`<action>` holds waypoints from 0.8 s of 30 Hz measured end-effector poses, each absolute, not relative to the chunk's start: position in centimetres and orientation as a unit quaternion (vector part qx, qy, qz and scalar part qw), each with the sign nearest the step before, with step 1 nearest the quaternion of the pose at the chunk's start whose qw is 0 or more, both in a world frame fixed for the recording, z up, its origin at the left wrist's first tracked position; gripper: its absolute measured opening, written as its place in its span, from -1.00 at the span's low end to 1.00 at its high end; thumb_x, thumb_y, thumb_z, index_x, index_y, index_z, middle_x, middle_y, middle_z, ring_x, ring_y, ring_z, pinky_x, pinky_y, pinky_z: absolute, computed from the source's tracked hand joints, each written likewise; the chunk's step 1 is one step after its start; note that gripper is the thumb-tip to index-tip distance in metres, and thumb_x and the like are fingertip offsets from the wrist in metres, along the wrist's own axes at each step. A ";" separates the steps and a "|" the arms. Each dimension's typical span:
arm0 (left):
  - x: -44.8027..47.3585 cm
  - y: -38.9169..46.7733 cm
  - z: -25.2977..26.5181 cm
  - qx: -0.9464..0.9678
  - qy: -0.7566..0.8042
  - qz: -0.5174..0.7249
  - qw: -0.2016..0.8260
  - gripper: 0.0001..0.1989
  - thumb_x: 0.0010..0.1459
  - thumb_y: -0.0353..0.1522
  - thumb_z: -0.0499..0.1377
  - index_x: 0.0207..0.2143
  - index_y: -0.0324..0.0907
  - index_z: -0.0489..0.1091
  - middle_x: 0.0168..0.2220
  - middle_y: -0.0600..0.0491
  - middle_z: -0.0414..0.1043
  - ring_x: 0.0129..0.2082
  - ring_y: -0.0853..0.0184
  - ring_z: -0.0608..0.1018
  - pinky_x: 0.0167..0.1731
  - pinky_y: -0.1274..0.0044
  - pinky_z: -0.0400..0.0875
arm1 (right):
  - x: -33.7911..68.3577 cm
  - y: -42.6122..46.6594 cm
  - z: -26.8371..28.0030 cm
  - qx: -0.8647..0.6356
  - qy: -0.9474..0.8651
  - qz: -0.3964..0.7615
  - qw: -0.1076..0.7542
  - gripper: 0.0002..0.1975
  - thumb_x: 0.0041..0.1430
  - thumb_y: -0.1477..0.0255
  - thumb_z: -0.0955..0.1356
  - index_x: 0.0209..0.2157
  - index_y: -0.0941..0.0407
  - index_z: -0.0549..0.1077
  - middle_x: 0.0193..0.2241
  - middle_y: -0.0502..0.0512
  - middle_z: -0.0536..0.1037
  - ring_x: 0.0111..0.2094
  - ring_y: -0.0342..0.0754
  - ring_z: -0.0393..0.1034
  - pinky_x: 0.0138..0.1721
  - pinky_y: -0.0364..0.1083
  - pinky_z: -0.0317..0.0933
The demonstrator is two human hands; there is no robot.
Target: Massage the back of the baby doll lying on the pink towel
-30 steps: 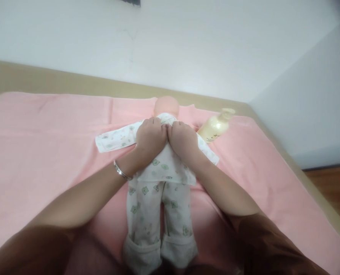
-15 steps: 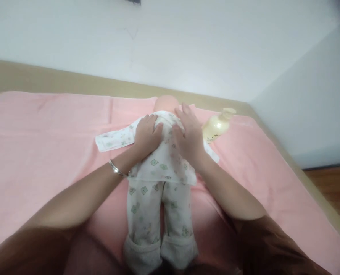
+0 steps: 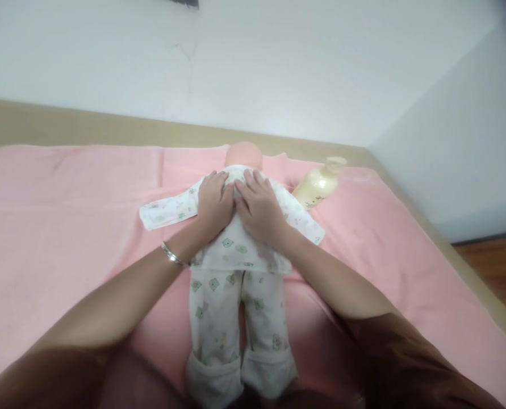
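A baby doll point(image 3: 235, 250) lies stretched out on a pink cloth point(image 3: 65, 238), its bald head point(image 3: 244, 154) at the far end and its legs toward me. It wears a white top and trousers printed with small green figures; the trouser cuffs are turned up. My left hand point(image 3: 214, 204) rests flat on the left of the doll's upper body. Beside it, my right hand point(image 3: 261, 210) lies flat on the right side, fingers stretched toward the head. The two thumbs nearly meet at the middle. No face shows on the doll.
A pale yellow pump bottle point(image 3: 318, 184) leans or lies to the right of the doll's head, near its sleeve. Behind the cloth runs a tan edge point(image 3: 150, 128) against a white wall point(image 3: 256, 68). Wooden floor point(image 3: 497, 267) shows at the far right.
My right hand has come down from beside the doll's shoulder and moved left onto its upper body, close to my left hand. My left hand stays in place on the doll.
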State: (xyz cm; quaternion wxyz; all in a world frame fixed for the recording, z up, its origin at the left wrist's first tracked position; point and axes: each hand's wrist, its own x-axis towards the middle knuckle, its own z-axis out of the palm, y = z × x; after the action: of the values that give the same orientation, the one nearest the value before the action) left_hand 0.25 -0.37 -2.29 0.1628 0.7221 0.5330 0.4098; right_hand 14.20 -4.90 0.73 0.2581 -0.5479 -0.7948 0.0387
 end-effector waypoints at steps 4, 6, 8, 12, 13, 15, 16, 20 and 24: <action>0.2 -0.7 -1.8 0.725 0.545 0.391 0.158 -0.69 0.25 -0.30 -0.10 -0.23 -0.15 0.42 -0.13 -0.11 0.53 -0.04 0.10 0.49 0.11 0.24 0.36 | 14.7 -4.8 1.7 -0.561 -0.772 0.023 0.300 -0.52 0.38 0.42 0.15 0.27 0.18 0.30 0.40 0.29 0.12 0.46 0.20 -0.12 0.40 0.32 -0.09; 0.2 -0.9 -1.6 0.726 0.547 0.387 0.156 -0.69 0.25 -0.30 -0.10 -0.23 -0.14 0.42 -0.13 -0.09 0.53 -0.04 0.11 0.48 0.10 0.25 0.36 | 14.9 -4.8 1.8 -0.567 -0.761 0.011 0.314 -0.49 0.36 0.43 0.16 0.30 0.14 0.25 0.42 0.25 0.10 0.47 0.18 -0.16 0.40 0.34 -0.10; 0.2 -0.9 -1.5 0.725 0.549 0.387 0.151 -0.71 0.26 -0.31 -0.11 -0.26 -0.13 0.40 -0.15 -0.08 0.53 -0.07 0.12 0.48 0.07 0.27 0.36 | 14.7 -4.8 1.4 -0.564 -0.772 0.018 0.293 -0.51 0.35 0.44 0.16 0.28 0.14 0.30 0.39 0.25 0.16 0.45 0.19 -0.09 0.39 0.35 -0.08; 0.2 -0.8 -1.6 0.723 0.560 0.379 0.139 -0.72 0.28 -0.32 -0.11 -0.26 -0.11 0.40 -0.18 -0.07 0.52 -0.09 0.14 0.49 0.06 0.29 0.37 | 14.4 -5.0 1.0 -0.535 -0.796 0.034 0.281 -0.55 0.34 0.45 0.16 0.18 0.16 0.41 0.32 0.25 0.31 0.39 0.16 0.09 0.40 0.31 -0.06; 0.2 -0.8 -1.6 0.723 0.563 0.375 0.136 -0.71 0.28 -0.32 -0.11 -0.23 -0.10 0.40 -0.16 -0.07 0.52 -0.07 0.13 0.48 0.07 0.28 0.37 | 14.5 -5.0 1.2 -0.532 -0.792 0.030 0.299 -0.54 0.34 0.45 0.16 0.20 0.14 0.39 0.33 0.22 0.29 0.40 0.14 0.07 0.41 0.30 -0.06; 0.2 -0.8 -1.7 0.722 0.570 0.369 0.131 -0.70 0.28 -0.33 -0.10 -0.18 -0.10 0.41 -0.10 -0.07 0.51 0.01 0.12 0.46 0.12 0.28 0.35 | 14.8 -5.0 1.8 -0.535 -0.776 0.016 0.334 -0.49 0.33 0.46 0.15 0.28 0.09 0.30 0.38 0.17 0.20 0.43 0.10 -0.01 0.41 0.30 -0.06; 0.2 -0.8 -1.7 0.721 0.574 0.367 0.128 -0.70 0.28 -0.32 -0.10 -0.16 -0.10 0.42 -0.08 -0.07 0.51 0.04 0.12 0.46 0.13 0.29 0.34 | 14.9 -4.9 2.0 -0.542 -0.767 0.010 0.342 -0.47 0.34 0.46 0.14 0.31 0.07 0.25 0.40 0.16 0.14 0.45 0.09 -0.06 0.41 0.31 -0.07; 0.2 -0.8 -1.7 0.718 0.579 0.363 0.133 -0.67 0.28 -0.32 -0.09 -0.11 -0.13 0.43 -0.03 -0.09 0.51 0.06 0.11 0.47 0.16 0.28 0.32 | 14.5 -4.8 1.7 -0.573 -0.775 0.018 0.265 -0.49 0.38 0.44 0.14 0.31 0.21 0.25 0.41 0.30 0.11 0.46 0.22 -0.14 0.40 0.37 -0.12; 0.1 -0.6 -1.8 0.722 0.572 0.364 0.142 -0.62 0.26 -0.29 -0.09 -0.05 -0.19 0.43 0.02 -0.14 0.51 0.07 0.06 0.47 0.19 0.20 0.30 | 14.3 -5.5 2.2 -0.562 -0.812 0.056 0.149 -0.47 0.44 0.35 0.16 0.34 0.26 0.21 0.40 0.38 0.09 0.43 0.35 -0.07 0.37 0.43 -0.09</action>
State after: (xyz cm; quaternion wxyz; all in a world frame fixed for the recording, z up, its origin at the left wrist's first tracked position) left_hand 0.10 -0.65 -1.76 0.1419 0.7217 0.5715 0.3638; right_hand 14.28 -5.55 2.22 0.1490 -0.5618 -0.8118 0.0565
